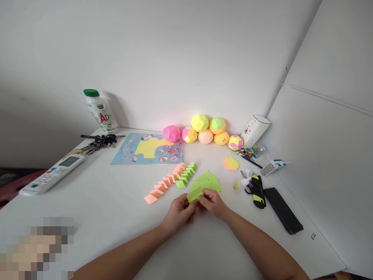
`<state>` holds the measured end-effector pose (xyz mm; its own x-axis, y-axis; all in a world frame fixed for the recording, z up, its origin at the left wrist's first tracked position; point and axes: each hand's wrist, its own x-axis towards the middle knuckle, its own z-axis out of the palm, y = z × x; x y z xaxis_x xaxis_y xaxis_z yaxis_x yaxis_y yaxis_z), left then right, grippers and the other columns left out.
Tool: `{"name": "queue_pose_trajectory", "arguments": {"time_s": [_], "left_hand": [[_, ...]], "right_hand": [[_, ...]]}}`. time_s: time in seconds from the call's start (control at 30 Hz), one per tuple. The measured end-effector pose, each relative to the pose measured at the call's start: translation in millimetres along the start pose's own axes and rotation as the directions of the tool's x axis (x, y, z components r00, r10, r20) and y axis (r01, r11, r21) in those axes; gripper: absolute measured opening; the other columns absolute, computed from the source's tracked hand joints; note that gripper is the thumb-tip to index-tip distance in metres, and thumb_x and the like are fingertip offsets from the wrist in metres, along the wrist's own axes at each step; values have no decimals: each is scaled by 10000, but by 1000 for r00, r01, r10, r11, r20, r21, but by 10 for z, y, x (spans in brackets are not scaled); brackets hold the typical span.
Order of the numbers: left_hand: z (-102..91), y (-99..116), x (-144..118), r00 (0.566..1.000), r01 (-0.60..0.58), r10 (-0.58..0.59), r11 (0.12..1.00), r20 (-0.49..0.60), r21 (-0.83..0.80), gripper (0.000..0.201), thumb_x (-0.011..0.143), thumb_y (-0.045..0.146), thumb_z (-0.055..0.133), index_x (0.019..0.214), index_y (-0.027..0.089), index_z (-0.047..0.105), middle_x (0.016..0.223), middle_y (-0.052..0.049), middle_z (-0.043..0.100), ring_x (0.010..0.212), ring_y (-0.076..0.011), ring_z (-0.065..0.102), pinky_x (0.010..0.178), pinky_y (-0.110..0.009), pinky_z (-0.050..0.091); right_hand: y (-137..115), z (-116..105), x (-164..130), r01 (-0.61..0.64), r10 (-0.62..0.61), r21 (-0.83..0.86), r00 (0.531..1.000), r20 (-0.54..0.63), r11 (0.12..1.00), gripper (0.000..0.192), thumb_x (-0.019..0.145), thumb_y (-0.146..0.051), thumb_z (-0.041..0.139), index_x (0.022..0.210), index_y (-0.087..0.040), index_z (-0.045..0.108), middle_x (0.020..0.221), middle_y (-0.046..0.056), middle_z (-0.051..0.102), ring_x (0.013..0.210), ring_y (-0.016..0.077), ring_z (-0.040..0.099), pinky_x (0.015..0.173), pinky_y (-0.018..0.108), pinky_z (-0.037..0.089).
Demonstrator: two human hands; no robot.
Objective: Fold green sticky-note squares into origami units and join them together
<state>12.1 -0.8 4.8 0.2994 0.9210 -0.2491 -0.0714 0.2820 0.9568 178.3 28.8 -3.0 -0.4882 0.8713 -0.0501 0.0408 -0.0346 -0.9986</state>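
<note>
Head view: both hands met over the white tabletop [122,217];
Left hand [178,213]: fingers pinched the green folded paper [194,193];
Right hand [212,203]: fingers gripped the same paper.

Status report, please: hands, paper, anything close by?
Left hand and right hand both pinch the green folded paper. Loose green sheets just behind. Row of folded orange and green pieces lies left of them.

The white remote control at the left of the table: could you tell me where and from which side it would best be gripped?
The white remote control lies flat and on a slant, screen end toward the keys. Probably best to grip it across its narrow width near the middle, coming from above with fingers on the two long edges. Both sides look free of other things there; the left hand is nearer.
</note>
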Motion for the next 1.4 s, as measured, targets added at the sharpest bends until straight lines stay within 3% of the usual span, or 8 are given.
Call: {"name": "queue_pose_trajectory", "arguments": {"time_s": [0.6, 0.83, 0.93, 1.03, 1.23, 1.33, 1.4], "left_hand": [[-30, -16, 3, 998, -58, 51, 987, -45, -151, 210, 779, 366, 535, 722, 190, 436, 581, 44, 569, 421, -87, 509, 407, -200, 391], [9, 63, -13, 999, -32, 32, 998, 9, -48, 277, 776, 444, 541, 751, 177, 473, 668, 9, 582, 482, -91, 508, 405, -193, 385], [6, 52, -9, 1000, -18, 19, 999, 23, -50, 263, 756, 424, 565, 732, 178, 476, 647, 26, 558, 459, -85, 505, 409, -198, 383], [-12, 8, 1, 999, -31, 32, 997, 10, -67, 256, 745, 405, 585, 717, 176, 473, 622, 35, 553, 446, -83, 508, 411, -198, 389], [-13, -26, 35, 989, -76, 53, 983, -136, -169, 301, 785, 473, 535, 749, 200, 415, 506, 72, 515, 406, -78, 465, 399, -185, 391], [-7, -16, 42, 993, -72, 59, 989, -105, -130, 326, 783, 504, 529, 753, 195, 430, 511, 68, 512, 413, -80, 461, 402, -187, 385], [-12, -22, 44, 994, -80, 73, 992, -78, -93, 339, 807, 517, 484, 740, 187, 442, 484, 67, 494, 402, -77, 440, 411, -189, 374]], "right_hand": [[-21, 12, 8, 15, -9, 65, 995, -98, 998, 276, 867, -406, 489, 709, -188, 429, 539, -42, 533, 462, 101, 480, 467, 233, 378], [-21, 21, 3, -2, 3, 19, 999, -48, 1000, 291, 835, -415, 529, 683, -171, 484, 600, -14, 553, 492, 99, 495, 483, 233, 390], [-25, 17, 8, -19, 22, 34, 996, -89, 999, 258, 818, -426, 545, 767, -177, 505, 599, -24, 543, 492, 107, 511, 471, 232, 401], [8, 4, 19, -32, 37, 38, 993, -115, 999, 264, 791, -415, 581, 726, -177, 488, 570, -36, 516, 467, 104, 508, 452, 227, 402], [36, 12, 10, -19, 19, -1, 1000, -15, 1000, 212, 759, -341, 624, 760, -145, 544, 609, -12, 531, 516, 98, 472, 480, 224, 373], [1, 23, 3, 17, -16, -33, 999, 42, 999, 213, 784, -344, 595, 772, -133, 565, 629, 0, 536, 541, 99, 462, 495, 229, 369], [-7, 21, 2, 19, -20, -48, 1000, -3, 999, 234, 801, -363, 575, 744, -137, 557, 603, -11, 510, 523, 98, 464, 490, 231, 384]]}}
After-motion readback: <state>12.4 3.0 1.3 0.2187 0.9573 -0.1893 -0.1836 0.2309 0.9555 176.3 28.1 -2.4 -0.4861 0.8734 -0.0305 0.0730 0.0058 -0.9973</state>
